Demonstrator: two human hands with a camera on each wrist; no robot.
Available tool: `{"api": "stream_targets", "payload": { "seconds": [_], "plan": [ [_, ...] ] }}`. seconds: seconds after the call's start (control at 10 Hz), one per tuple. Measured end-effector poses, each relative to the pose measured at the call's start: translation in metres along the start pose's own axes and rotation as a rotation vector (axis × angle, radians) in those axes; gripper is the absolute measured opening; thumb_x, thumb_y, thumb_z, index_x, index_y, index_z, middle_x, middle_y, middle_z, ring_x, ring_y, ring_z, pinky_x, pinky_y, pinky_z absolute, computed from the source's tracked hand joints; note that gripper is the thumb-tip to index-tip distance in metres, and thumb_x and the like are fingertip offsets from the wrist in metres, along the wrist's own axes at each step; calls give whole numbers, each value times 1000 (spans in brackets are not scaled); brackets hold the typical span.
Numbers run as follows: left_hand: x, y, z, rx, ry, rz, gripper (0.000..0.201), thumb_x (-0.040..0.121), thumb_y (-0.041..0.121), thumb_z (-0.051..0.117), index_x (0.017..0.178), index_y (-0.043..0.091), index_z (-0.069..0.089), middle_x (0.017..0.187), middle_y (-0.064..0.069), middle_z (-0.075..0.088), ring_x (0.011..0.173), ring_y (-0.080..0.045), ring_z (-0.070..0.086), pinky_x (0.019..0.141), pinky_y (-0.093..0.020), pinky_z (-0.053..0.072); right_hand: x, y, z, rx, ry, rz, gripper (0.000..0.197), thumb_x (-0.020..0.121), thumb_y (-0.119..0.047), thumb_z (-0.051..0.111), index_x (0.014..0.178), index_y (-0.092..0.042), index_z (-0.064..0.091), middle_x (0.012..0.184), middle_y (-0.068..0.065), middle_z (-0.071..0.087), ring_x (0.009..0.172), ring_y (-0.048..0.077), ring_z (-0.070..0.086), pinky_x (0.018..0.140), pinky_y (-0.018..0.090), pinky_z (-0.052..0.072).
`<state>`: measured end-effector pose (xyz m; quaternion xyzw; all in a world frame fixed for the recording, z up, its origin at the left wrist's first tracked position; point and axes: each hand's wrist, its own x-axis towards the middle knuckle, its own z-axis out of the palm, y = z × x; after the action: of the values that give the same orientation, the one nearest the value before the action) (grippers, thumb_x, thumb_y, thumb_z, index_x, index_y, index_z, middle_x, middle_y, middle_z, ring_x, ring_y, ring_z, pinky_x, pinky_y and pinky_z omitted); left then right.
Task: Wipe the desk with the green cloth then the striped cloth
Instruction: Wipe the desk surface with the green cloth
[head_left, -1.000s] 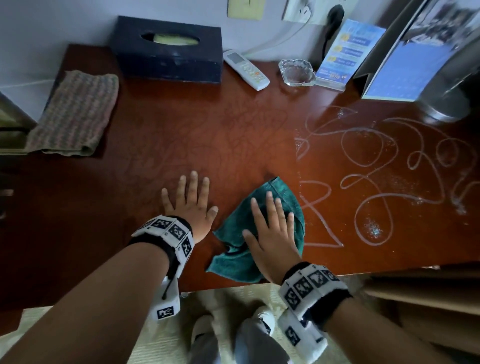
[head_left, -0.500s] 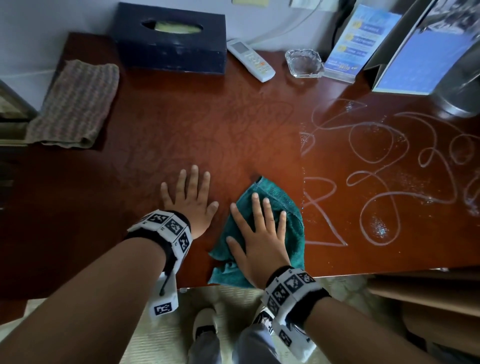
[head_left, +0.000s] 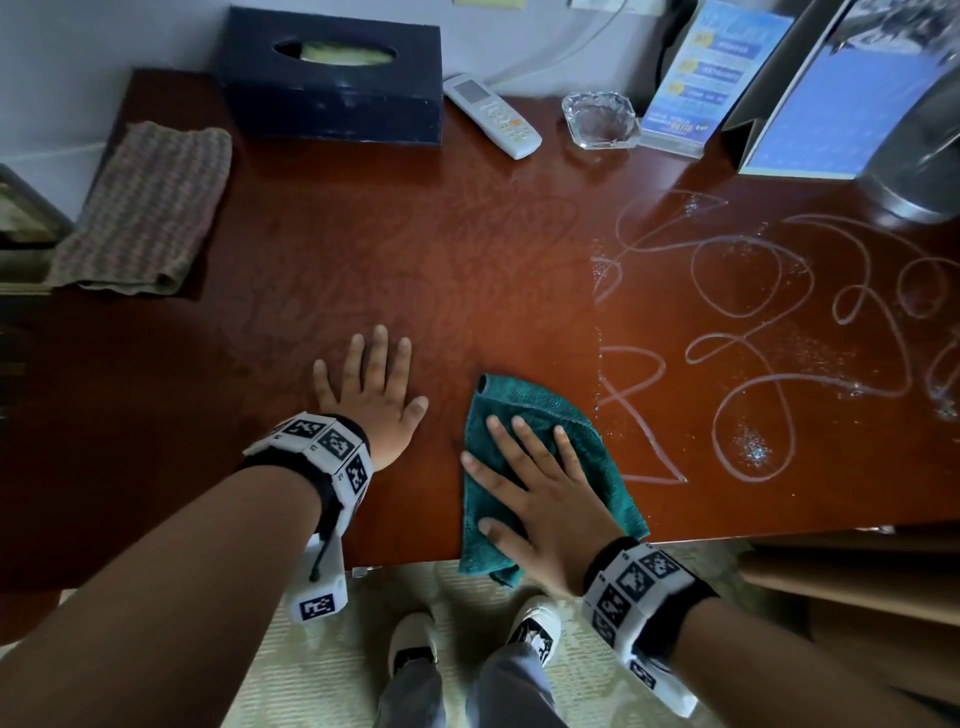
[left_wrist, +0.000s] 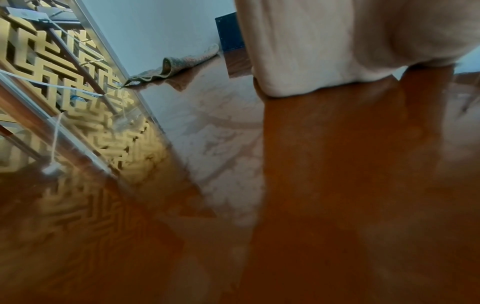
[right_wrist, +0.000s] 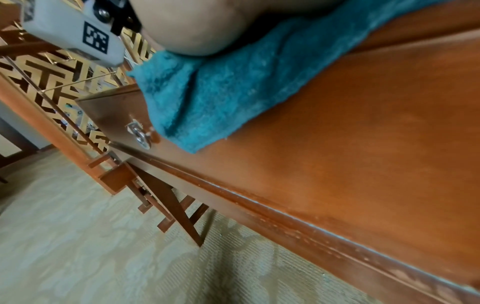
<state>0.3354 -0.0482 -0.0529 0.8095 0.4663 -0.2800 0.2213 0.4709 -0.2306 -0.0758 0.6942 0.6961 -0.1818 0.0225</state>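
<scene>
The right hand (head_left: 545, 499) lies flat on the green cloth (head_left: 597, 457), fingers (head_left: 524, 441) spread and straight, pressing it onto the desk (head_left: 415, 249) at the near edge, where a corner of it hangs over. The left hand (head_left: 371, 395) rests beside it, palm down, fingers straight, holding nothing. This looks like the first step, the green-cloth wipe. White squiggles (head_left: 753, 332) cover the desk's right half, just beside the cloth, so the next move probably calls for a firm sweep rightward through them. The striped cloth (head_left: 145, 208) waits folded at the far left corner, seemingly untouched.
</scene>
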Motion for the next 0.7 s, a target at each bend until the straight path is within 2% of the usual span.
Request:
{"api": "stream_targets", "payload": {
  "seconds": [0.1,0.2,0.3,0.4,0.5,0.6,0.7],
  "plan": [
    [0,0,1,0,9,2,63,99,49,8,141,26,-33,144,1,-46,136,-23,-36,110,-55,-16,-2,8,-2,4,-22,-20,63,95,-60,24,148,-44,-7,160,-3,-7,146,18,-12,113,52,-6],
    [0,0,0,4,9,5,63,99,49,8,141,26,-33,144,1,-45,137,-23,-35,110,-55,-15,-8,26,-5,-16,-46,-25,62,95,-62,20,147,-47,-9,159,-7,-15,145,15,-19,113,50,-9],
    [0,-1,2,12,13,10,63,99,49,7,140,25,-34,144,0,-45,137,-23,-35,110,-55,-15,-20,49,-11,-34,-97,24,59,95,-63,14,147,-46,-10,159,-7,-14,145,14,-20,113,49,-7],
    [0,-1,2,14,19,7,62,99,49,7,140,26,-34,144,0,-45,137,-23,-35,110,-55,-15,-22,52,-17,-32,-100,1,63,94,-64,13,143,-46,-23,157,-8,-22,142,12,-26,114,46,-12],
    [2,0,4,27,47,2,62,99,49,7,141,26,-32,145,0,-43,138,-23,-33,111,-55,-14,-27,39,-23,36,-53,129,80,92,-58,34,143,-41,-26,149,-8,-40,137,9,-36,115,36,-19],
    [2,1,5,30,59,-7,61,99,48,6,142,26,-31,146,0,-42,138,-23,-32,111,-54,-14,-31,32,-22,95,-14,322,76,91,-58,44,145,-47,-9,149,-7,-39,136,12,-37,111,31,-20],
    [1,4,6,27,85,-24,60,98,48,4,143,26,-30,148,0,-40,139,-22,-30,113,-54,-12,-28,37,-14,107,-38,352,71,81,-75,26,139,-60,-12,150,-9,-38,137,12,-36,115,37,-17]
  ]
}}
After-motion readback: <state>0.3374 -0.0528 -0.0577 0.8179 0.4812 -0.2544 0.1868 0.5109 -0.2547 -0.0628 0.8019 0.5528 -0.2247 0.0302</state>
